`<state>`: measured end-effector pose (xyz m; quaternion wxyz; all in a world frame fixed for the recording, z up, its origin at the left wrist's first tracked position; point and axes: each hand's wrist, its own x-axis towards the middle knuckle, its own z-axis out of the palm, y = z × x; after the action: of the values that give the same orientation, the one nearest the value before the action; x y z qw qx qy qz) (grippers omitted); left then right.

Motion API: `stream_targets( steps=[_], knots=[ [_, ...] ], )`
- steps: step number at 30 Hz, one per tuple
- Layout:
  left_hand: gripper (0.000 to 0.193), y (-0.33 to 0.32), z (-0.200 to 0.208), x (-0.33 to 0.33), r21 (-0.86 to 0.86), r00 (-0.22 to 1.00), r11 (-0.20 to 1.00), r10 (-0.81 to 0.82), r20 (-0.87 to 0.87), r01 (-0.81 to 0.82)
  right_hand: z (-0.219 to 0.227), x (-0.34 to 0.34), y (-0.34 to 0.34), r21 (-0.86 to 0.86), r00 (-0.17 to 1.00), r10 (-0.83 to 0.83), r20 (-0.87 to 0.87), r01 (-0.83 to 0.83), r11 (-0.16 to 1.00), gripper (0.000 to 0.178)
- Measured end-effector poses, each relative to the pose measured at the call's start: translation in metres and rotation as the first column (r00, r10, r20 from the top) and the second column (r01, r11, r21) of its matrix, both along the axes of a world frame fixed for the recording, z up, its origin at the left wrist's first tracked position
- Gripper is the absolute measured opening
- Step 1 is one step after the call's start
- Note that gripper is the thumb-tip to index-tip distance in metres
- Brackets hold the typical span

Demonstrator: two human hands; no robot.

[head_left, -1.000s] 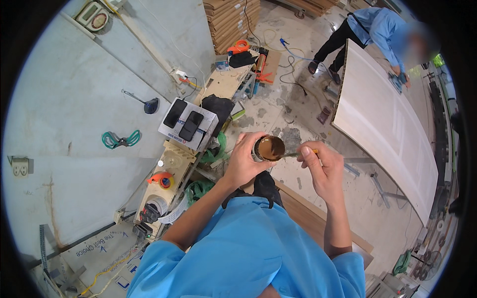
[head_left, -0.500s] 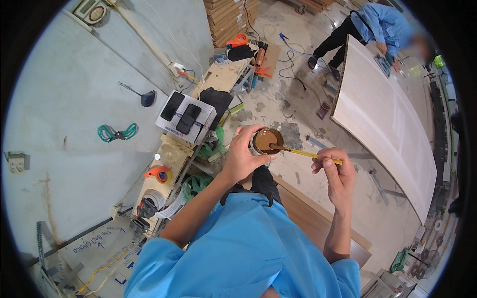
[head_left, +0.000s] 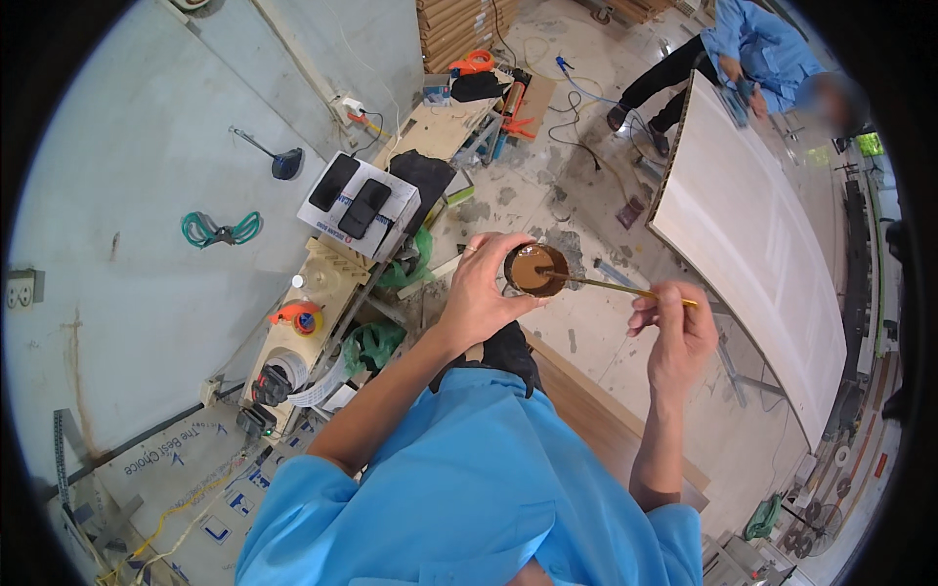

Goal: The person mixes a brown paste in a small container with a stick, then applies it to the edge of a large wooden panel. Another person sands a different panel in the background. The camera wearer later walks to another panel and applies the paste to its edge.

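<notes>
My left hand point(head_left: 486, 292) is closed round the side of a small round can point(head_left: 564, 283), its open top facing up. Inside lies a smooth brown liquid point(head_left: 531, 266) that looks like paint. A thin paintbrush point(head_left: 611, 285) with a yellow handle leans over the can's right rim, its tip in the liquid. The far end of that handle is pinched between the fingers of my right hand point(head_left: 677, 327). Both hands are held in front of my body, above the floor.
On the left, a narrow workbench holds a white box point(head_left: 378, 231) with two black phones, an orange tape dispenser point(head_left: 298, 315) and tools. A large white panel point(head_left: 752, 244) stands at right, where another person point(head_left: 757, 54) works on it. A brown board point(head_left: 586, 400) lies below me.
My right hand has moved a little right and down, and the brush lies at a slightly different angle in the can. The view has shifted slightly. The other person's hands have moved along the panel.
</notes>
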<state>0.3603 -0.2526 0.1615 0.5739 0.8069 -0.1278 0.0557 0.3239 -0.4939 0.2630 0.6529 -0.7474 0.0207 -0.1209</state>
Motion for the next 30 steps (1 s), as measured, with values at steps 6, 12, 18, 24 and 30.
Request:
stream_targets(
  steps=[6,12,18,24,30],
  knots=[
    [0.073,0.002,-0.009,-0.005,0.004,0.995,0.999,0.052,0.09,-0.052,0.005,0.008,0.009,-0.15,0.985,-0.157,-0.066,0.145,0.978,0.024],
    [0.072,-0.004,-0.013,-0.013,0.008,0.997,0.998,0.062,0.05,-0.063,0.017,0.008,0.003,-0.122,0.989,-0.132,-0.07,0.123,0.985,0.025],
    [0.072,-0.01,-0.011,-0.019,0.02,0.997,0.998,0.059,0.057,-0.061,0.004,0.008,0.014,-0.261,0.981,0.154,-0.116,-0.18,0.948,0.015],
    [0.072,-0.006,-0.014,-0.023,0.025,0.999,0.999,0.039,0.025,-0.039,-0.006,0.014,0.021,-0.242,0.944,0.319,-0.08,-0.329,0.913,0.013],
    [0.072,-0.003,-0.015,-0.022,0.043,0.998,0.998,0.044,0.045,-0.046,-0.001,0.012,0.017,-0.27,0.93,0.31,-0.199,-0.356,0.895,0.015]
  ],
)
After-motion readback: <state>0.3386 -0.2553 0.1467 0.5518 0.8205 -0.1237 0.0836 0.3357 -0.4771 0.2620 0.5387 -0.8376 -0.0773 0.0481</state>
